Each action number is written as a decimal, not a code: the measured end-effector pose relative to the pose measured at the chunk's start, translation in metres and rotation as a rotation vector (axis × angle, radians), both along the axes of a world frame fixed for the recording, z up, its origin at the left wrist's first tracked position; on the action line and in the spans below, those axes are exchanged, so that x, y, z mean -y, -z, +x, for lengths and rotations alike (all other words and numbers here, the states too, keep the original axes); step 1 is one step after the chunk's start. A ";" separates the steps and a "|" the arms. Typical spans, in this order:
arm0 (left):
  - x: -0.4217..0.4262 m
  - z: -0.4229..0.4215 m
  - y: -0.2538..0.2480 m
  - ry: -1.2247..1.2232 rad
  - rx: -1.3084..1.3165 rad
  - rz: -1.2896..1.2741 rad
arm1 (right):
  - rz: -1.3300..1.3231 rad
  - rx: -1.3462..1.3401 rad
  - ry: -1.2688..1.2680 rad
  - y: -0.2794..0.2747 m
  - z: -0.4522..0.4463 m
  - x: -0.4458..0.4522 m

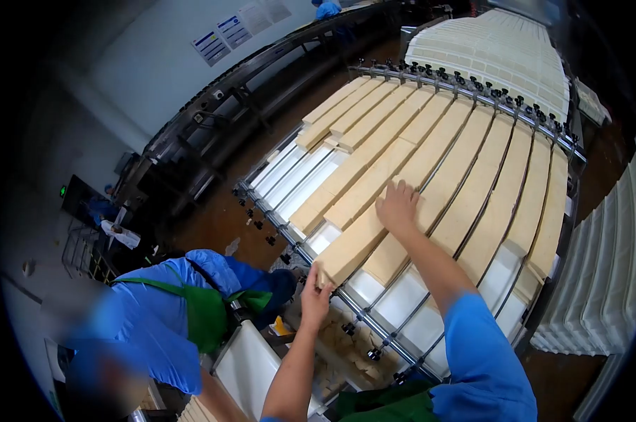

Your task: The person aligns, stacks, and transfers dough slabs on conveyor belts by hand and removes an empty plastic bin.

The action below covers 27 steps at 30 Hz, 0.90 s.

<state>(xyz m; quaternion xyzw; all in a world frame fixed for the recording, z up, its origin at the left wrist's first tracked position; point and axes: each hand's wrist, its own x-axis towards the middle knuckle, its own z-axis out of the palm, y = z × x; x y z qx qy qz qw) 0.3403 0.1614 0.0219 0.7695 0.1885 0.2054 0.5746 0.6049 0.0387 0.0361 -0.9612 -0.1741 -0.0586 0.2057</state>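
A long, pale beige block [356, 246] lies lengthwise in one lane of the sloping conveyor table, its near end reaching the front rail. At that near end my left hand [314, 299] is closed, the fingers along its side and the thumb at the end face. Farther up the same block, my right hand [400, 206] is closed with curled fingers on its top and edge. Similar long blocks [483, 190] fill the lanes on both sides, parted by thin metal guide rods. What the blocks are made of I cannot tell.
White belt [302, 179] shows between blocks. Metal rails with black knobs [465, 88] cross both ends. A co-worker in blue with a green apron [191, 309] bends at the left beside a white belt [254, 369]. Broken pieces [349, 355] lie below. White stacked trays [592, 281] stand right.
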 end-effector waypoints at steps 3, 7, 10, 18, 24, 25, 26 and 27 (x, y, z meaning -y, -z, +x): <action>-0.002 0.013 0.007 -0.036 -0.016 0.075 | 0.162 0.255 -0.144 0.014 -0.054 -0.027; -0.005 0.012 0.010 -0.075 0.049 -0.100 | 0.318 0.181 -0.613 -0.003 -0.140 -0.039; 0.002 0.001 0.011 -0.274 0.064 -0.314 | 0.292 0.258 -0.869 0.000 -0.157 -0.051; 0.033 -0.074 0.010 -0.516 0.128 -0.306 | 0.130 0.314 -0.881 0.024 -0.147 -0.052; 0.058 -0.136 0.024 -0.652 0.091 -0.166 | 0.138 0.204 -0.525 0.002 -0.160 -0.047; 0.065 -0.149 0.019 -0.667 0.073 -0.213 | 0.065 0.182 -0.496 0.012 -0.161 -0.053; 0.068 -0.164 0.018 -0.694 0.086 -0.220 | 0.061 0.192 -0.525 0.021 -0.160 -0.057; 0.073 -0.182 0.021 -0.648 0.106 -0.271 | 0.018 0.149 -0.495 0.028 -0.158 -0.060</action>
